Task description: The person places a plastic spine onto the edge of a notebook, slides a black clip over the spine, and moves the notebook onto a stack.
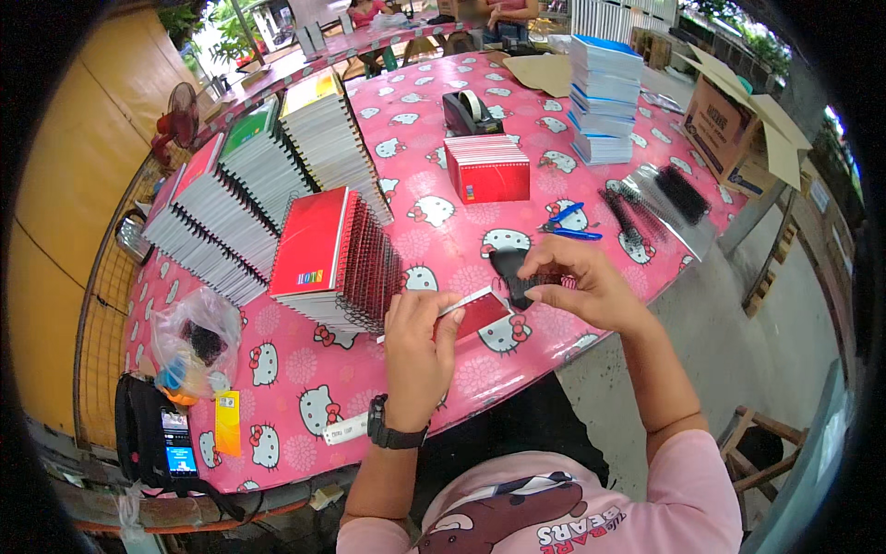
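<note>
My left hand [420, 328], with a black watch on its wrist, grips a small notebook [482, 316] with a red cover and white edge, tilted near the table's front edge. To its right, my right hand [586, 282] is pinched around what looks like a dark binding coil [552, 279], partly hidden by the fingers. Just left of those fingers lies a rounded black object [509, 270] whose kind I cannot make out. Beside my left hand stands a stack of red coil-bound notebooks [309, 245].
Taller coil-bound stacks [318, 129] stand at the left. Farther back are red booklets [489, 171], a tape dispenser [469, 113] and a blue-edged paper stack [604, 102]. Blue-handled cutters [570, 224] and black coils [683, 192] lie right; a phone [178, 443] lies left.
</note>
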